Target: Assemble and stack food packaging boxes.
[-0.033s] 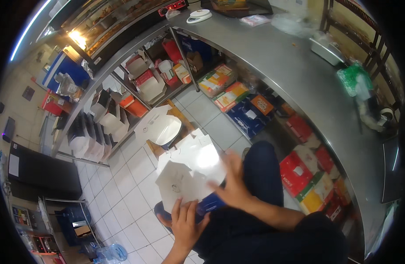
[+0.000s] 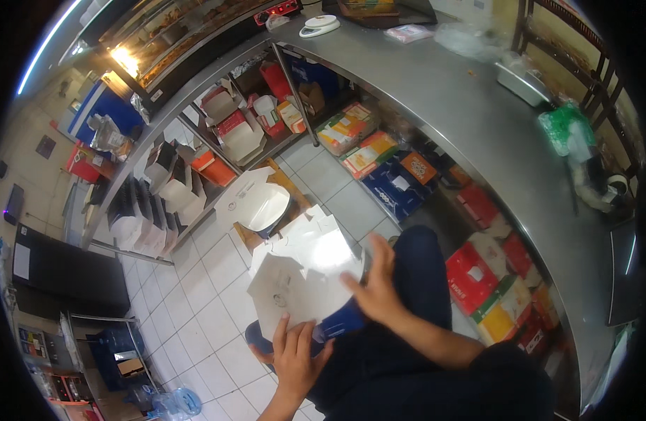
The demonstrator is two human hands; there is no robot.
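A partly folded cardboard box point(image 2: 312, 263), white inside with dark blue outside, rests over my lap. Its creased panels and flaps stand at different angles. My left hand point(image 2: 295, 351) grips the box's near edge, fingertips over the white inner panel. At the box's right side is my right hand point(image 2: 381, 293), fingers spread and slightly blurred, with nothing in it; whether a fingertip touches the flap I cannot tell. Just beyond stands another opened white-and-blue box point(image 2: 260, 205) on a small wooden stool point(image 2: 289, 184).
A steel counter point(image 2: 435, 84) curves along the right, carrying a white kitchen scale point(image 2: 319, 26) and a metal tray point(image 2: 521, 83). Flat printed cartons point(image 2: 472, 272) lie on the shelf beneath. Stacked folded boxes point(image 2: 144, 217) stand at left, near a lit food display point(image 2: 175, 49).
My right hand has shifted slightly right, away from the box's side, and its fingers are spread. My left hand and the box stay nearly in place.
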